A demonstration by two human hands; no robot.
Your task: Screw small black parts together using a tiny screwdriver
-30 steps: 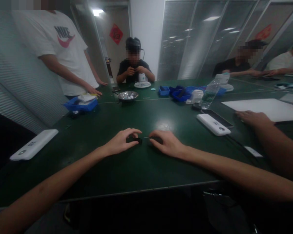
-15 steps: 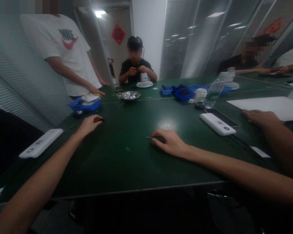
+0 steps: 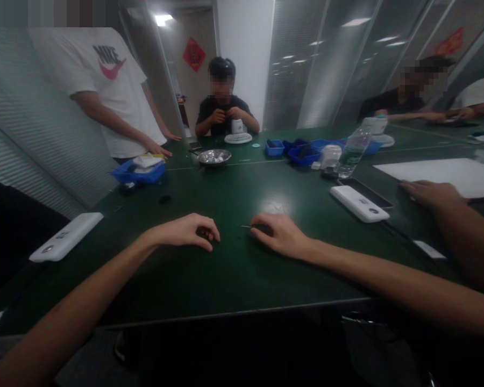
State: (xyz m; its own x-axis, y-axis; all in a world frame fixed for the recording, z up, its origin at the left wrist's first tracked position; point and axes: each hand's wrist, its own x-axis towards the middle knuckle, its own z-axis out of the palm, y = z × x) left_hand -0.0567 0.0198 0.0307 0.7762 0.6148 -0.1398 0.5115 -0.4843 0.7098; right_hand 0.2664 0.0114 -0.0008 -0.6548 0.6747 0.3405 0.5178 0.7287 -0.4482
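My left hand (image 3: 185, 231) is over the middle of the green table (image 3: 234, 279), its fingers curled and the thumb apart from them. Nothing shows in its grasp. A small black object (image 3: 165, 199) lies beyond it, to the left. To the right, my right hand (image 3: 280, 234) rests on the tabletop with thumb and fingers pinched on a thin, metal-looking rod (image 3: 245, 226). The rod's tip points left, toward my left hand; its rest is hidden in the hand. A crinkled clear piece (image 3: 276, 208) lies just behind my right hand.
White power banks (image 3: 66, 236) lie at left and right (image 3: 358, 204), the latter beside a phone (image 3: 367, 193). Farther back are a metal bowl (image 3: 213, 157), blue bins (image 3: 139, 171) and a plastic bottle (image 3: 353, 150). A co-worker's hand (image 3: 431, 192) touches a white sheet (image 3: 460, 174).
My left hand has let go of the small black object and moved right and nearer, beside my right hand. The right hand has hardly moved. A small green piece on the table is now out of sight.
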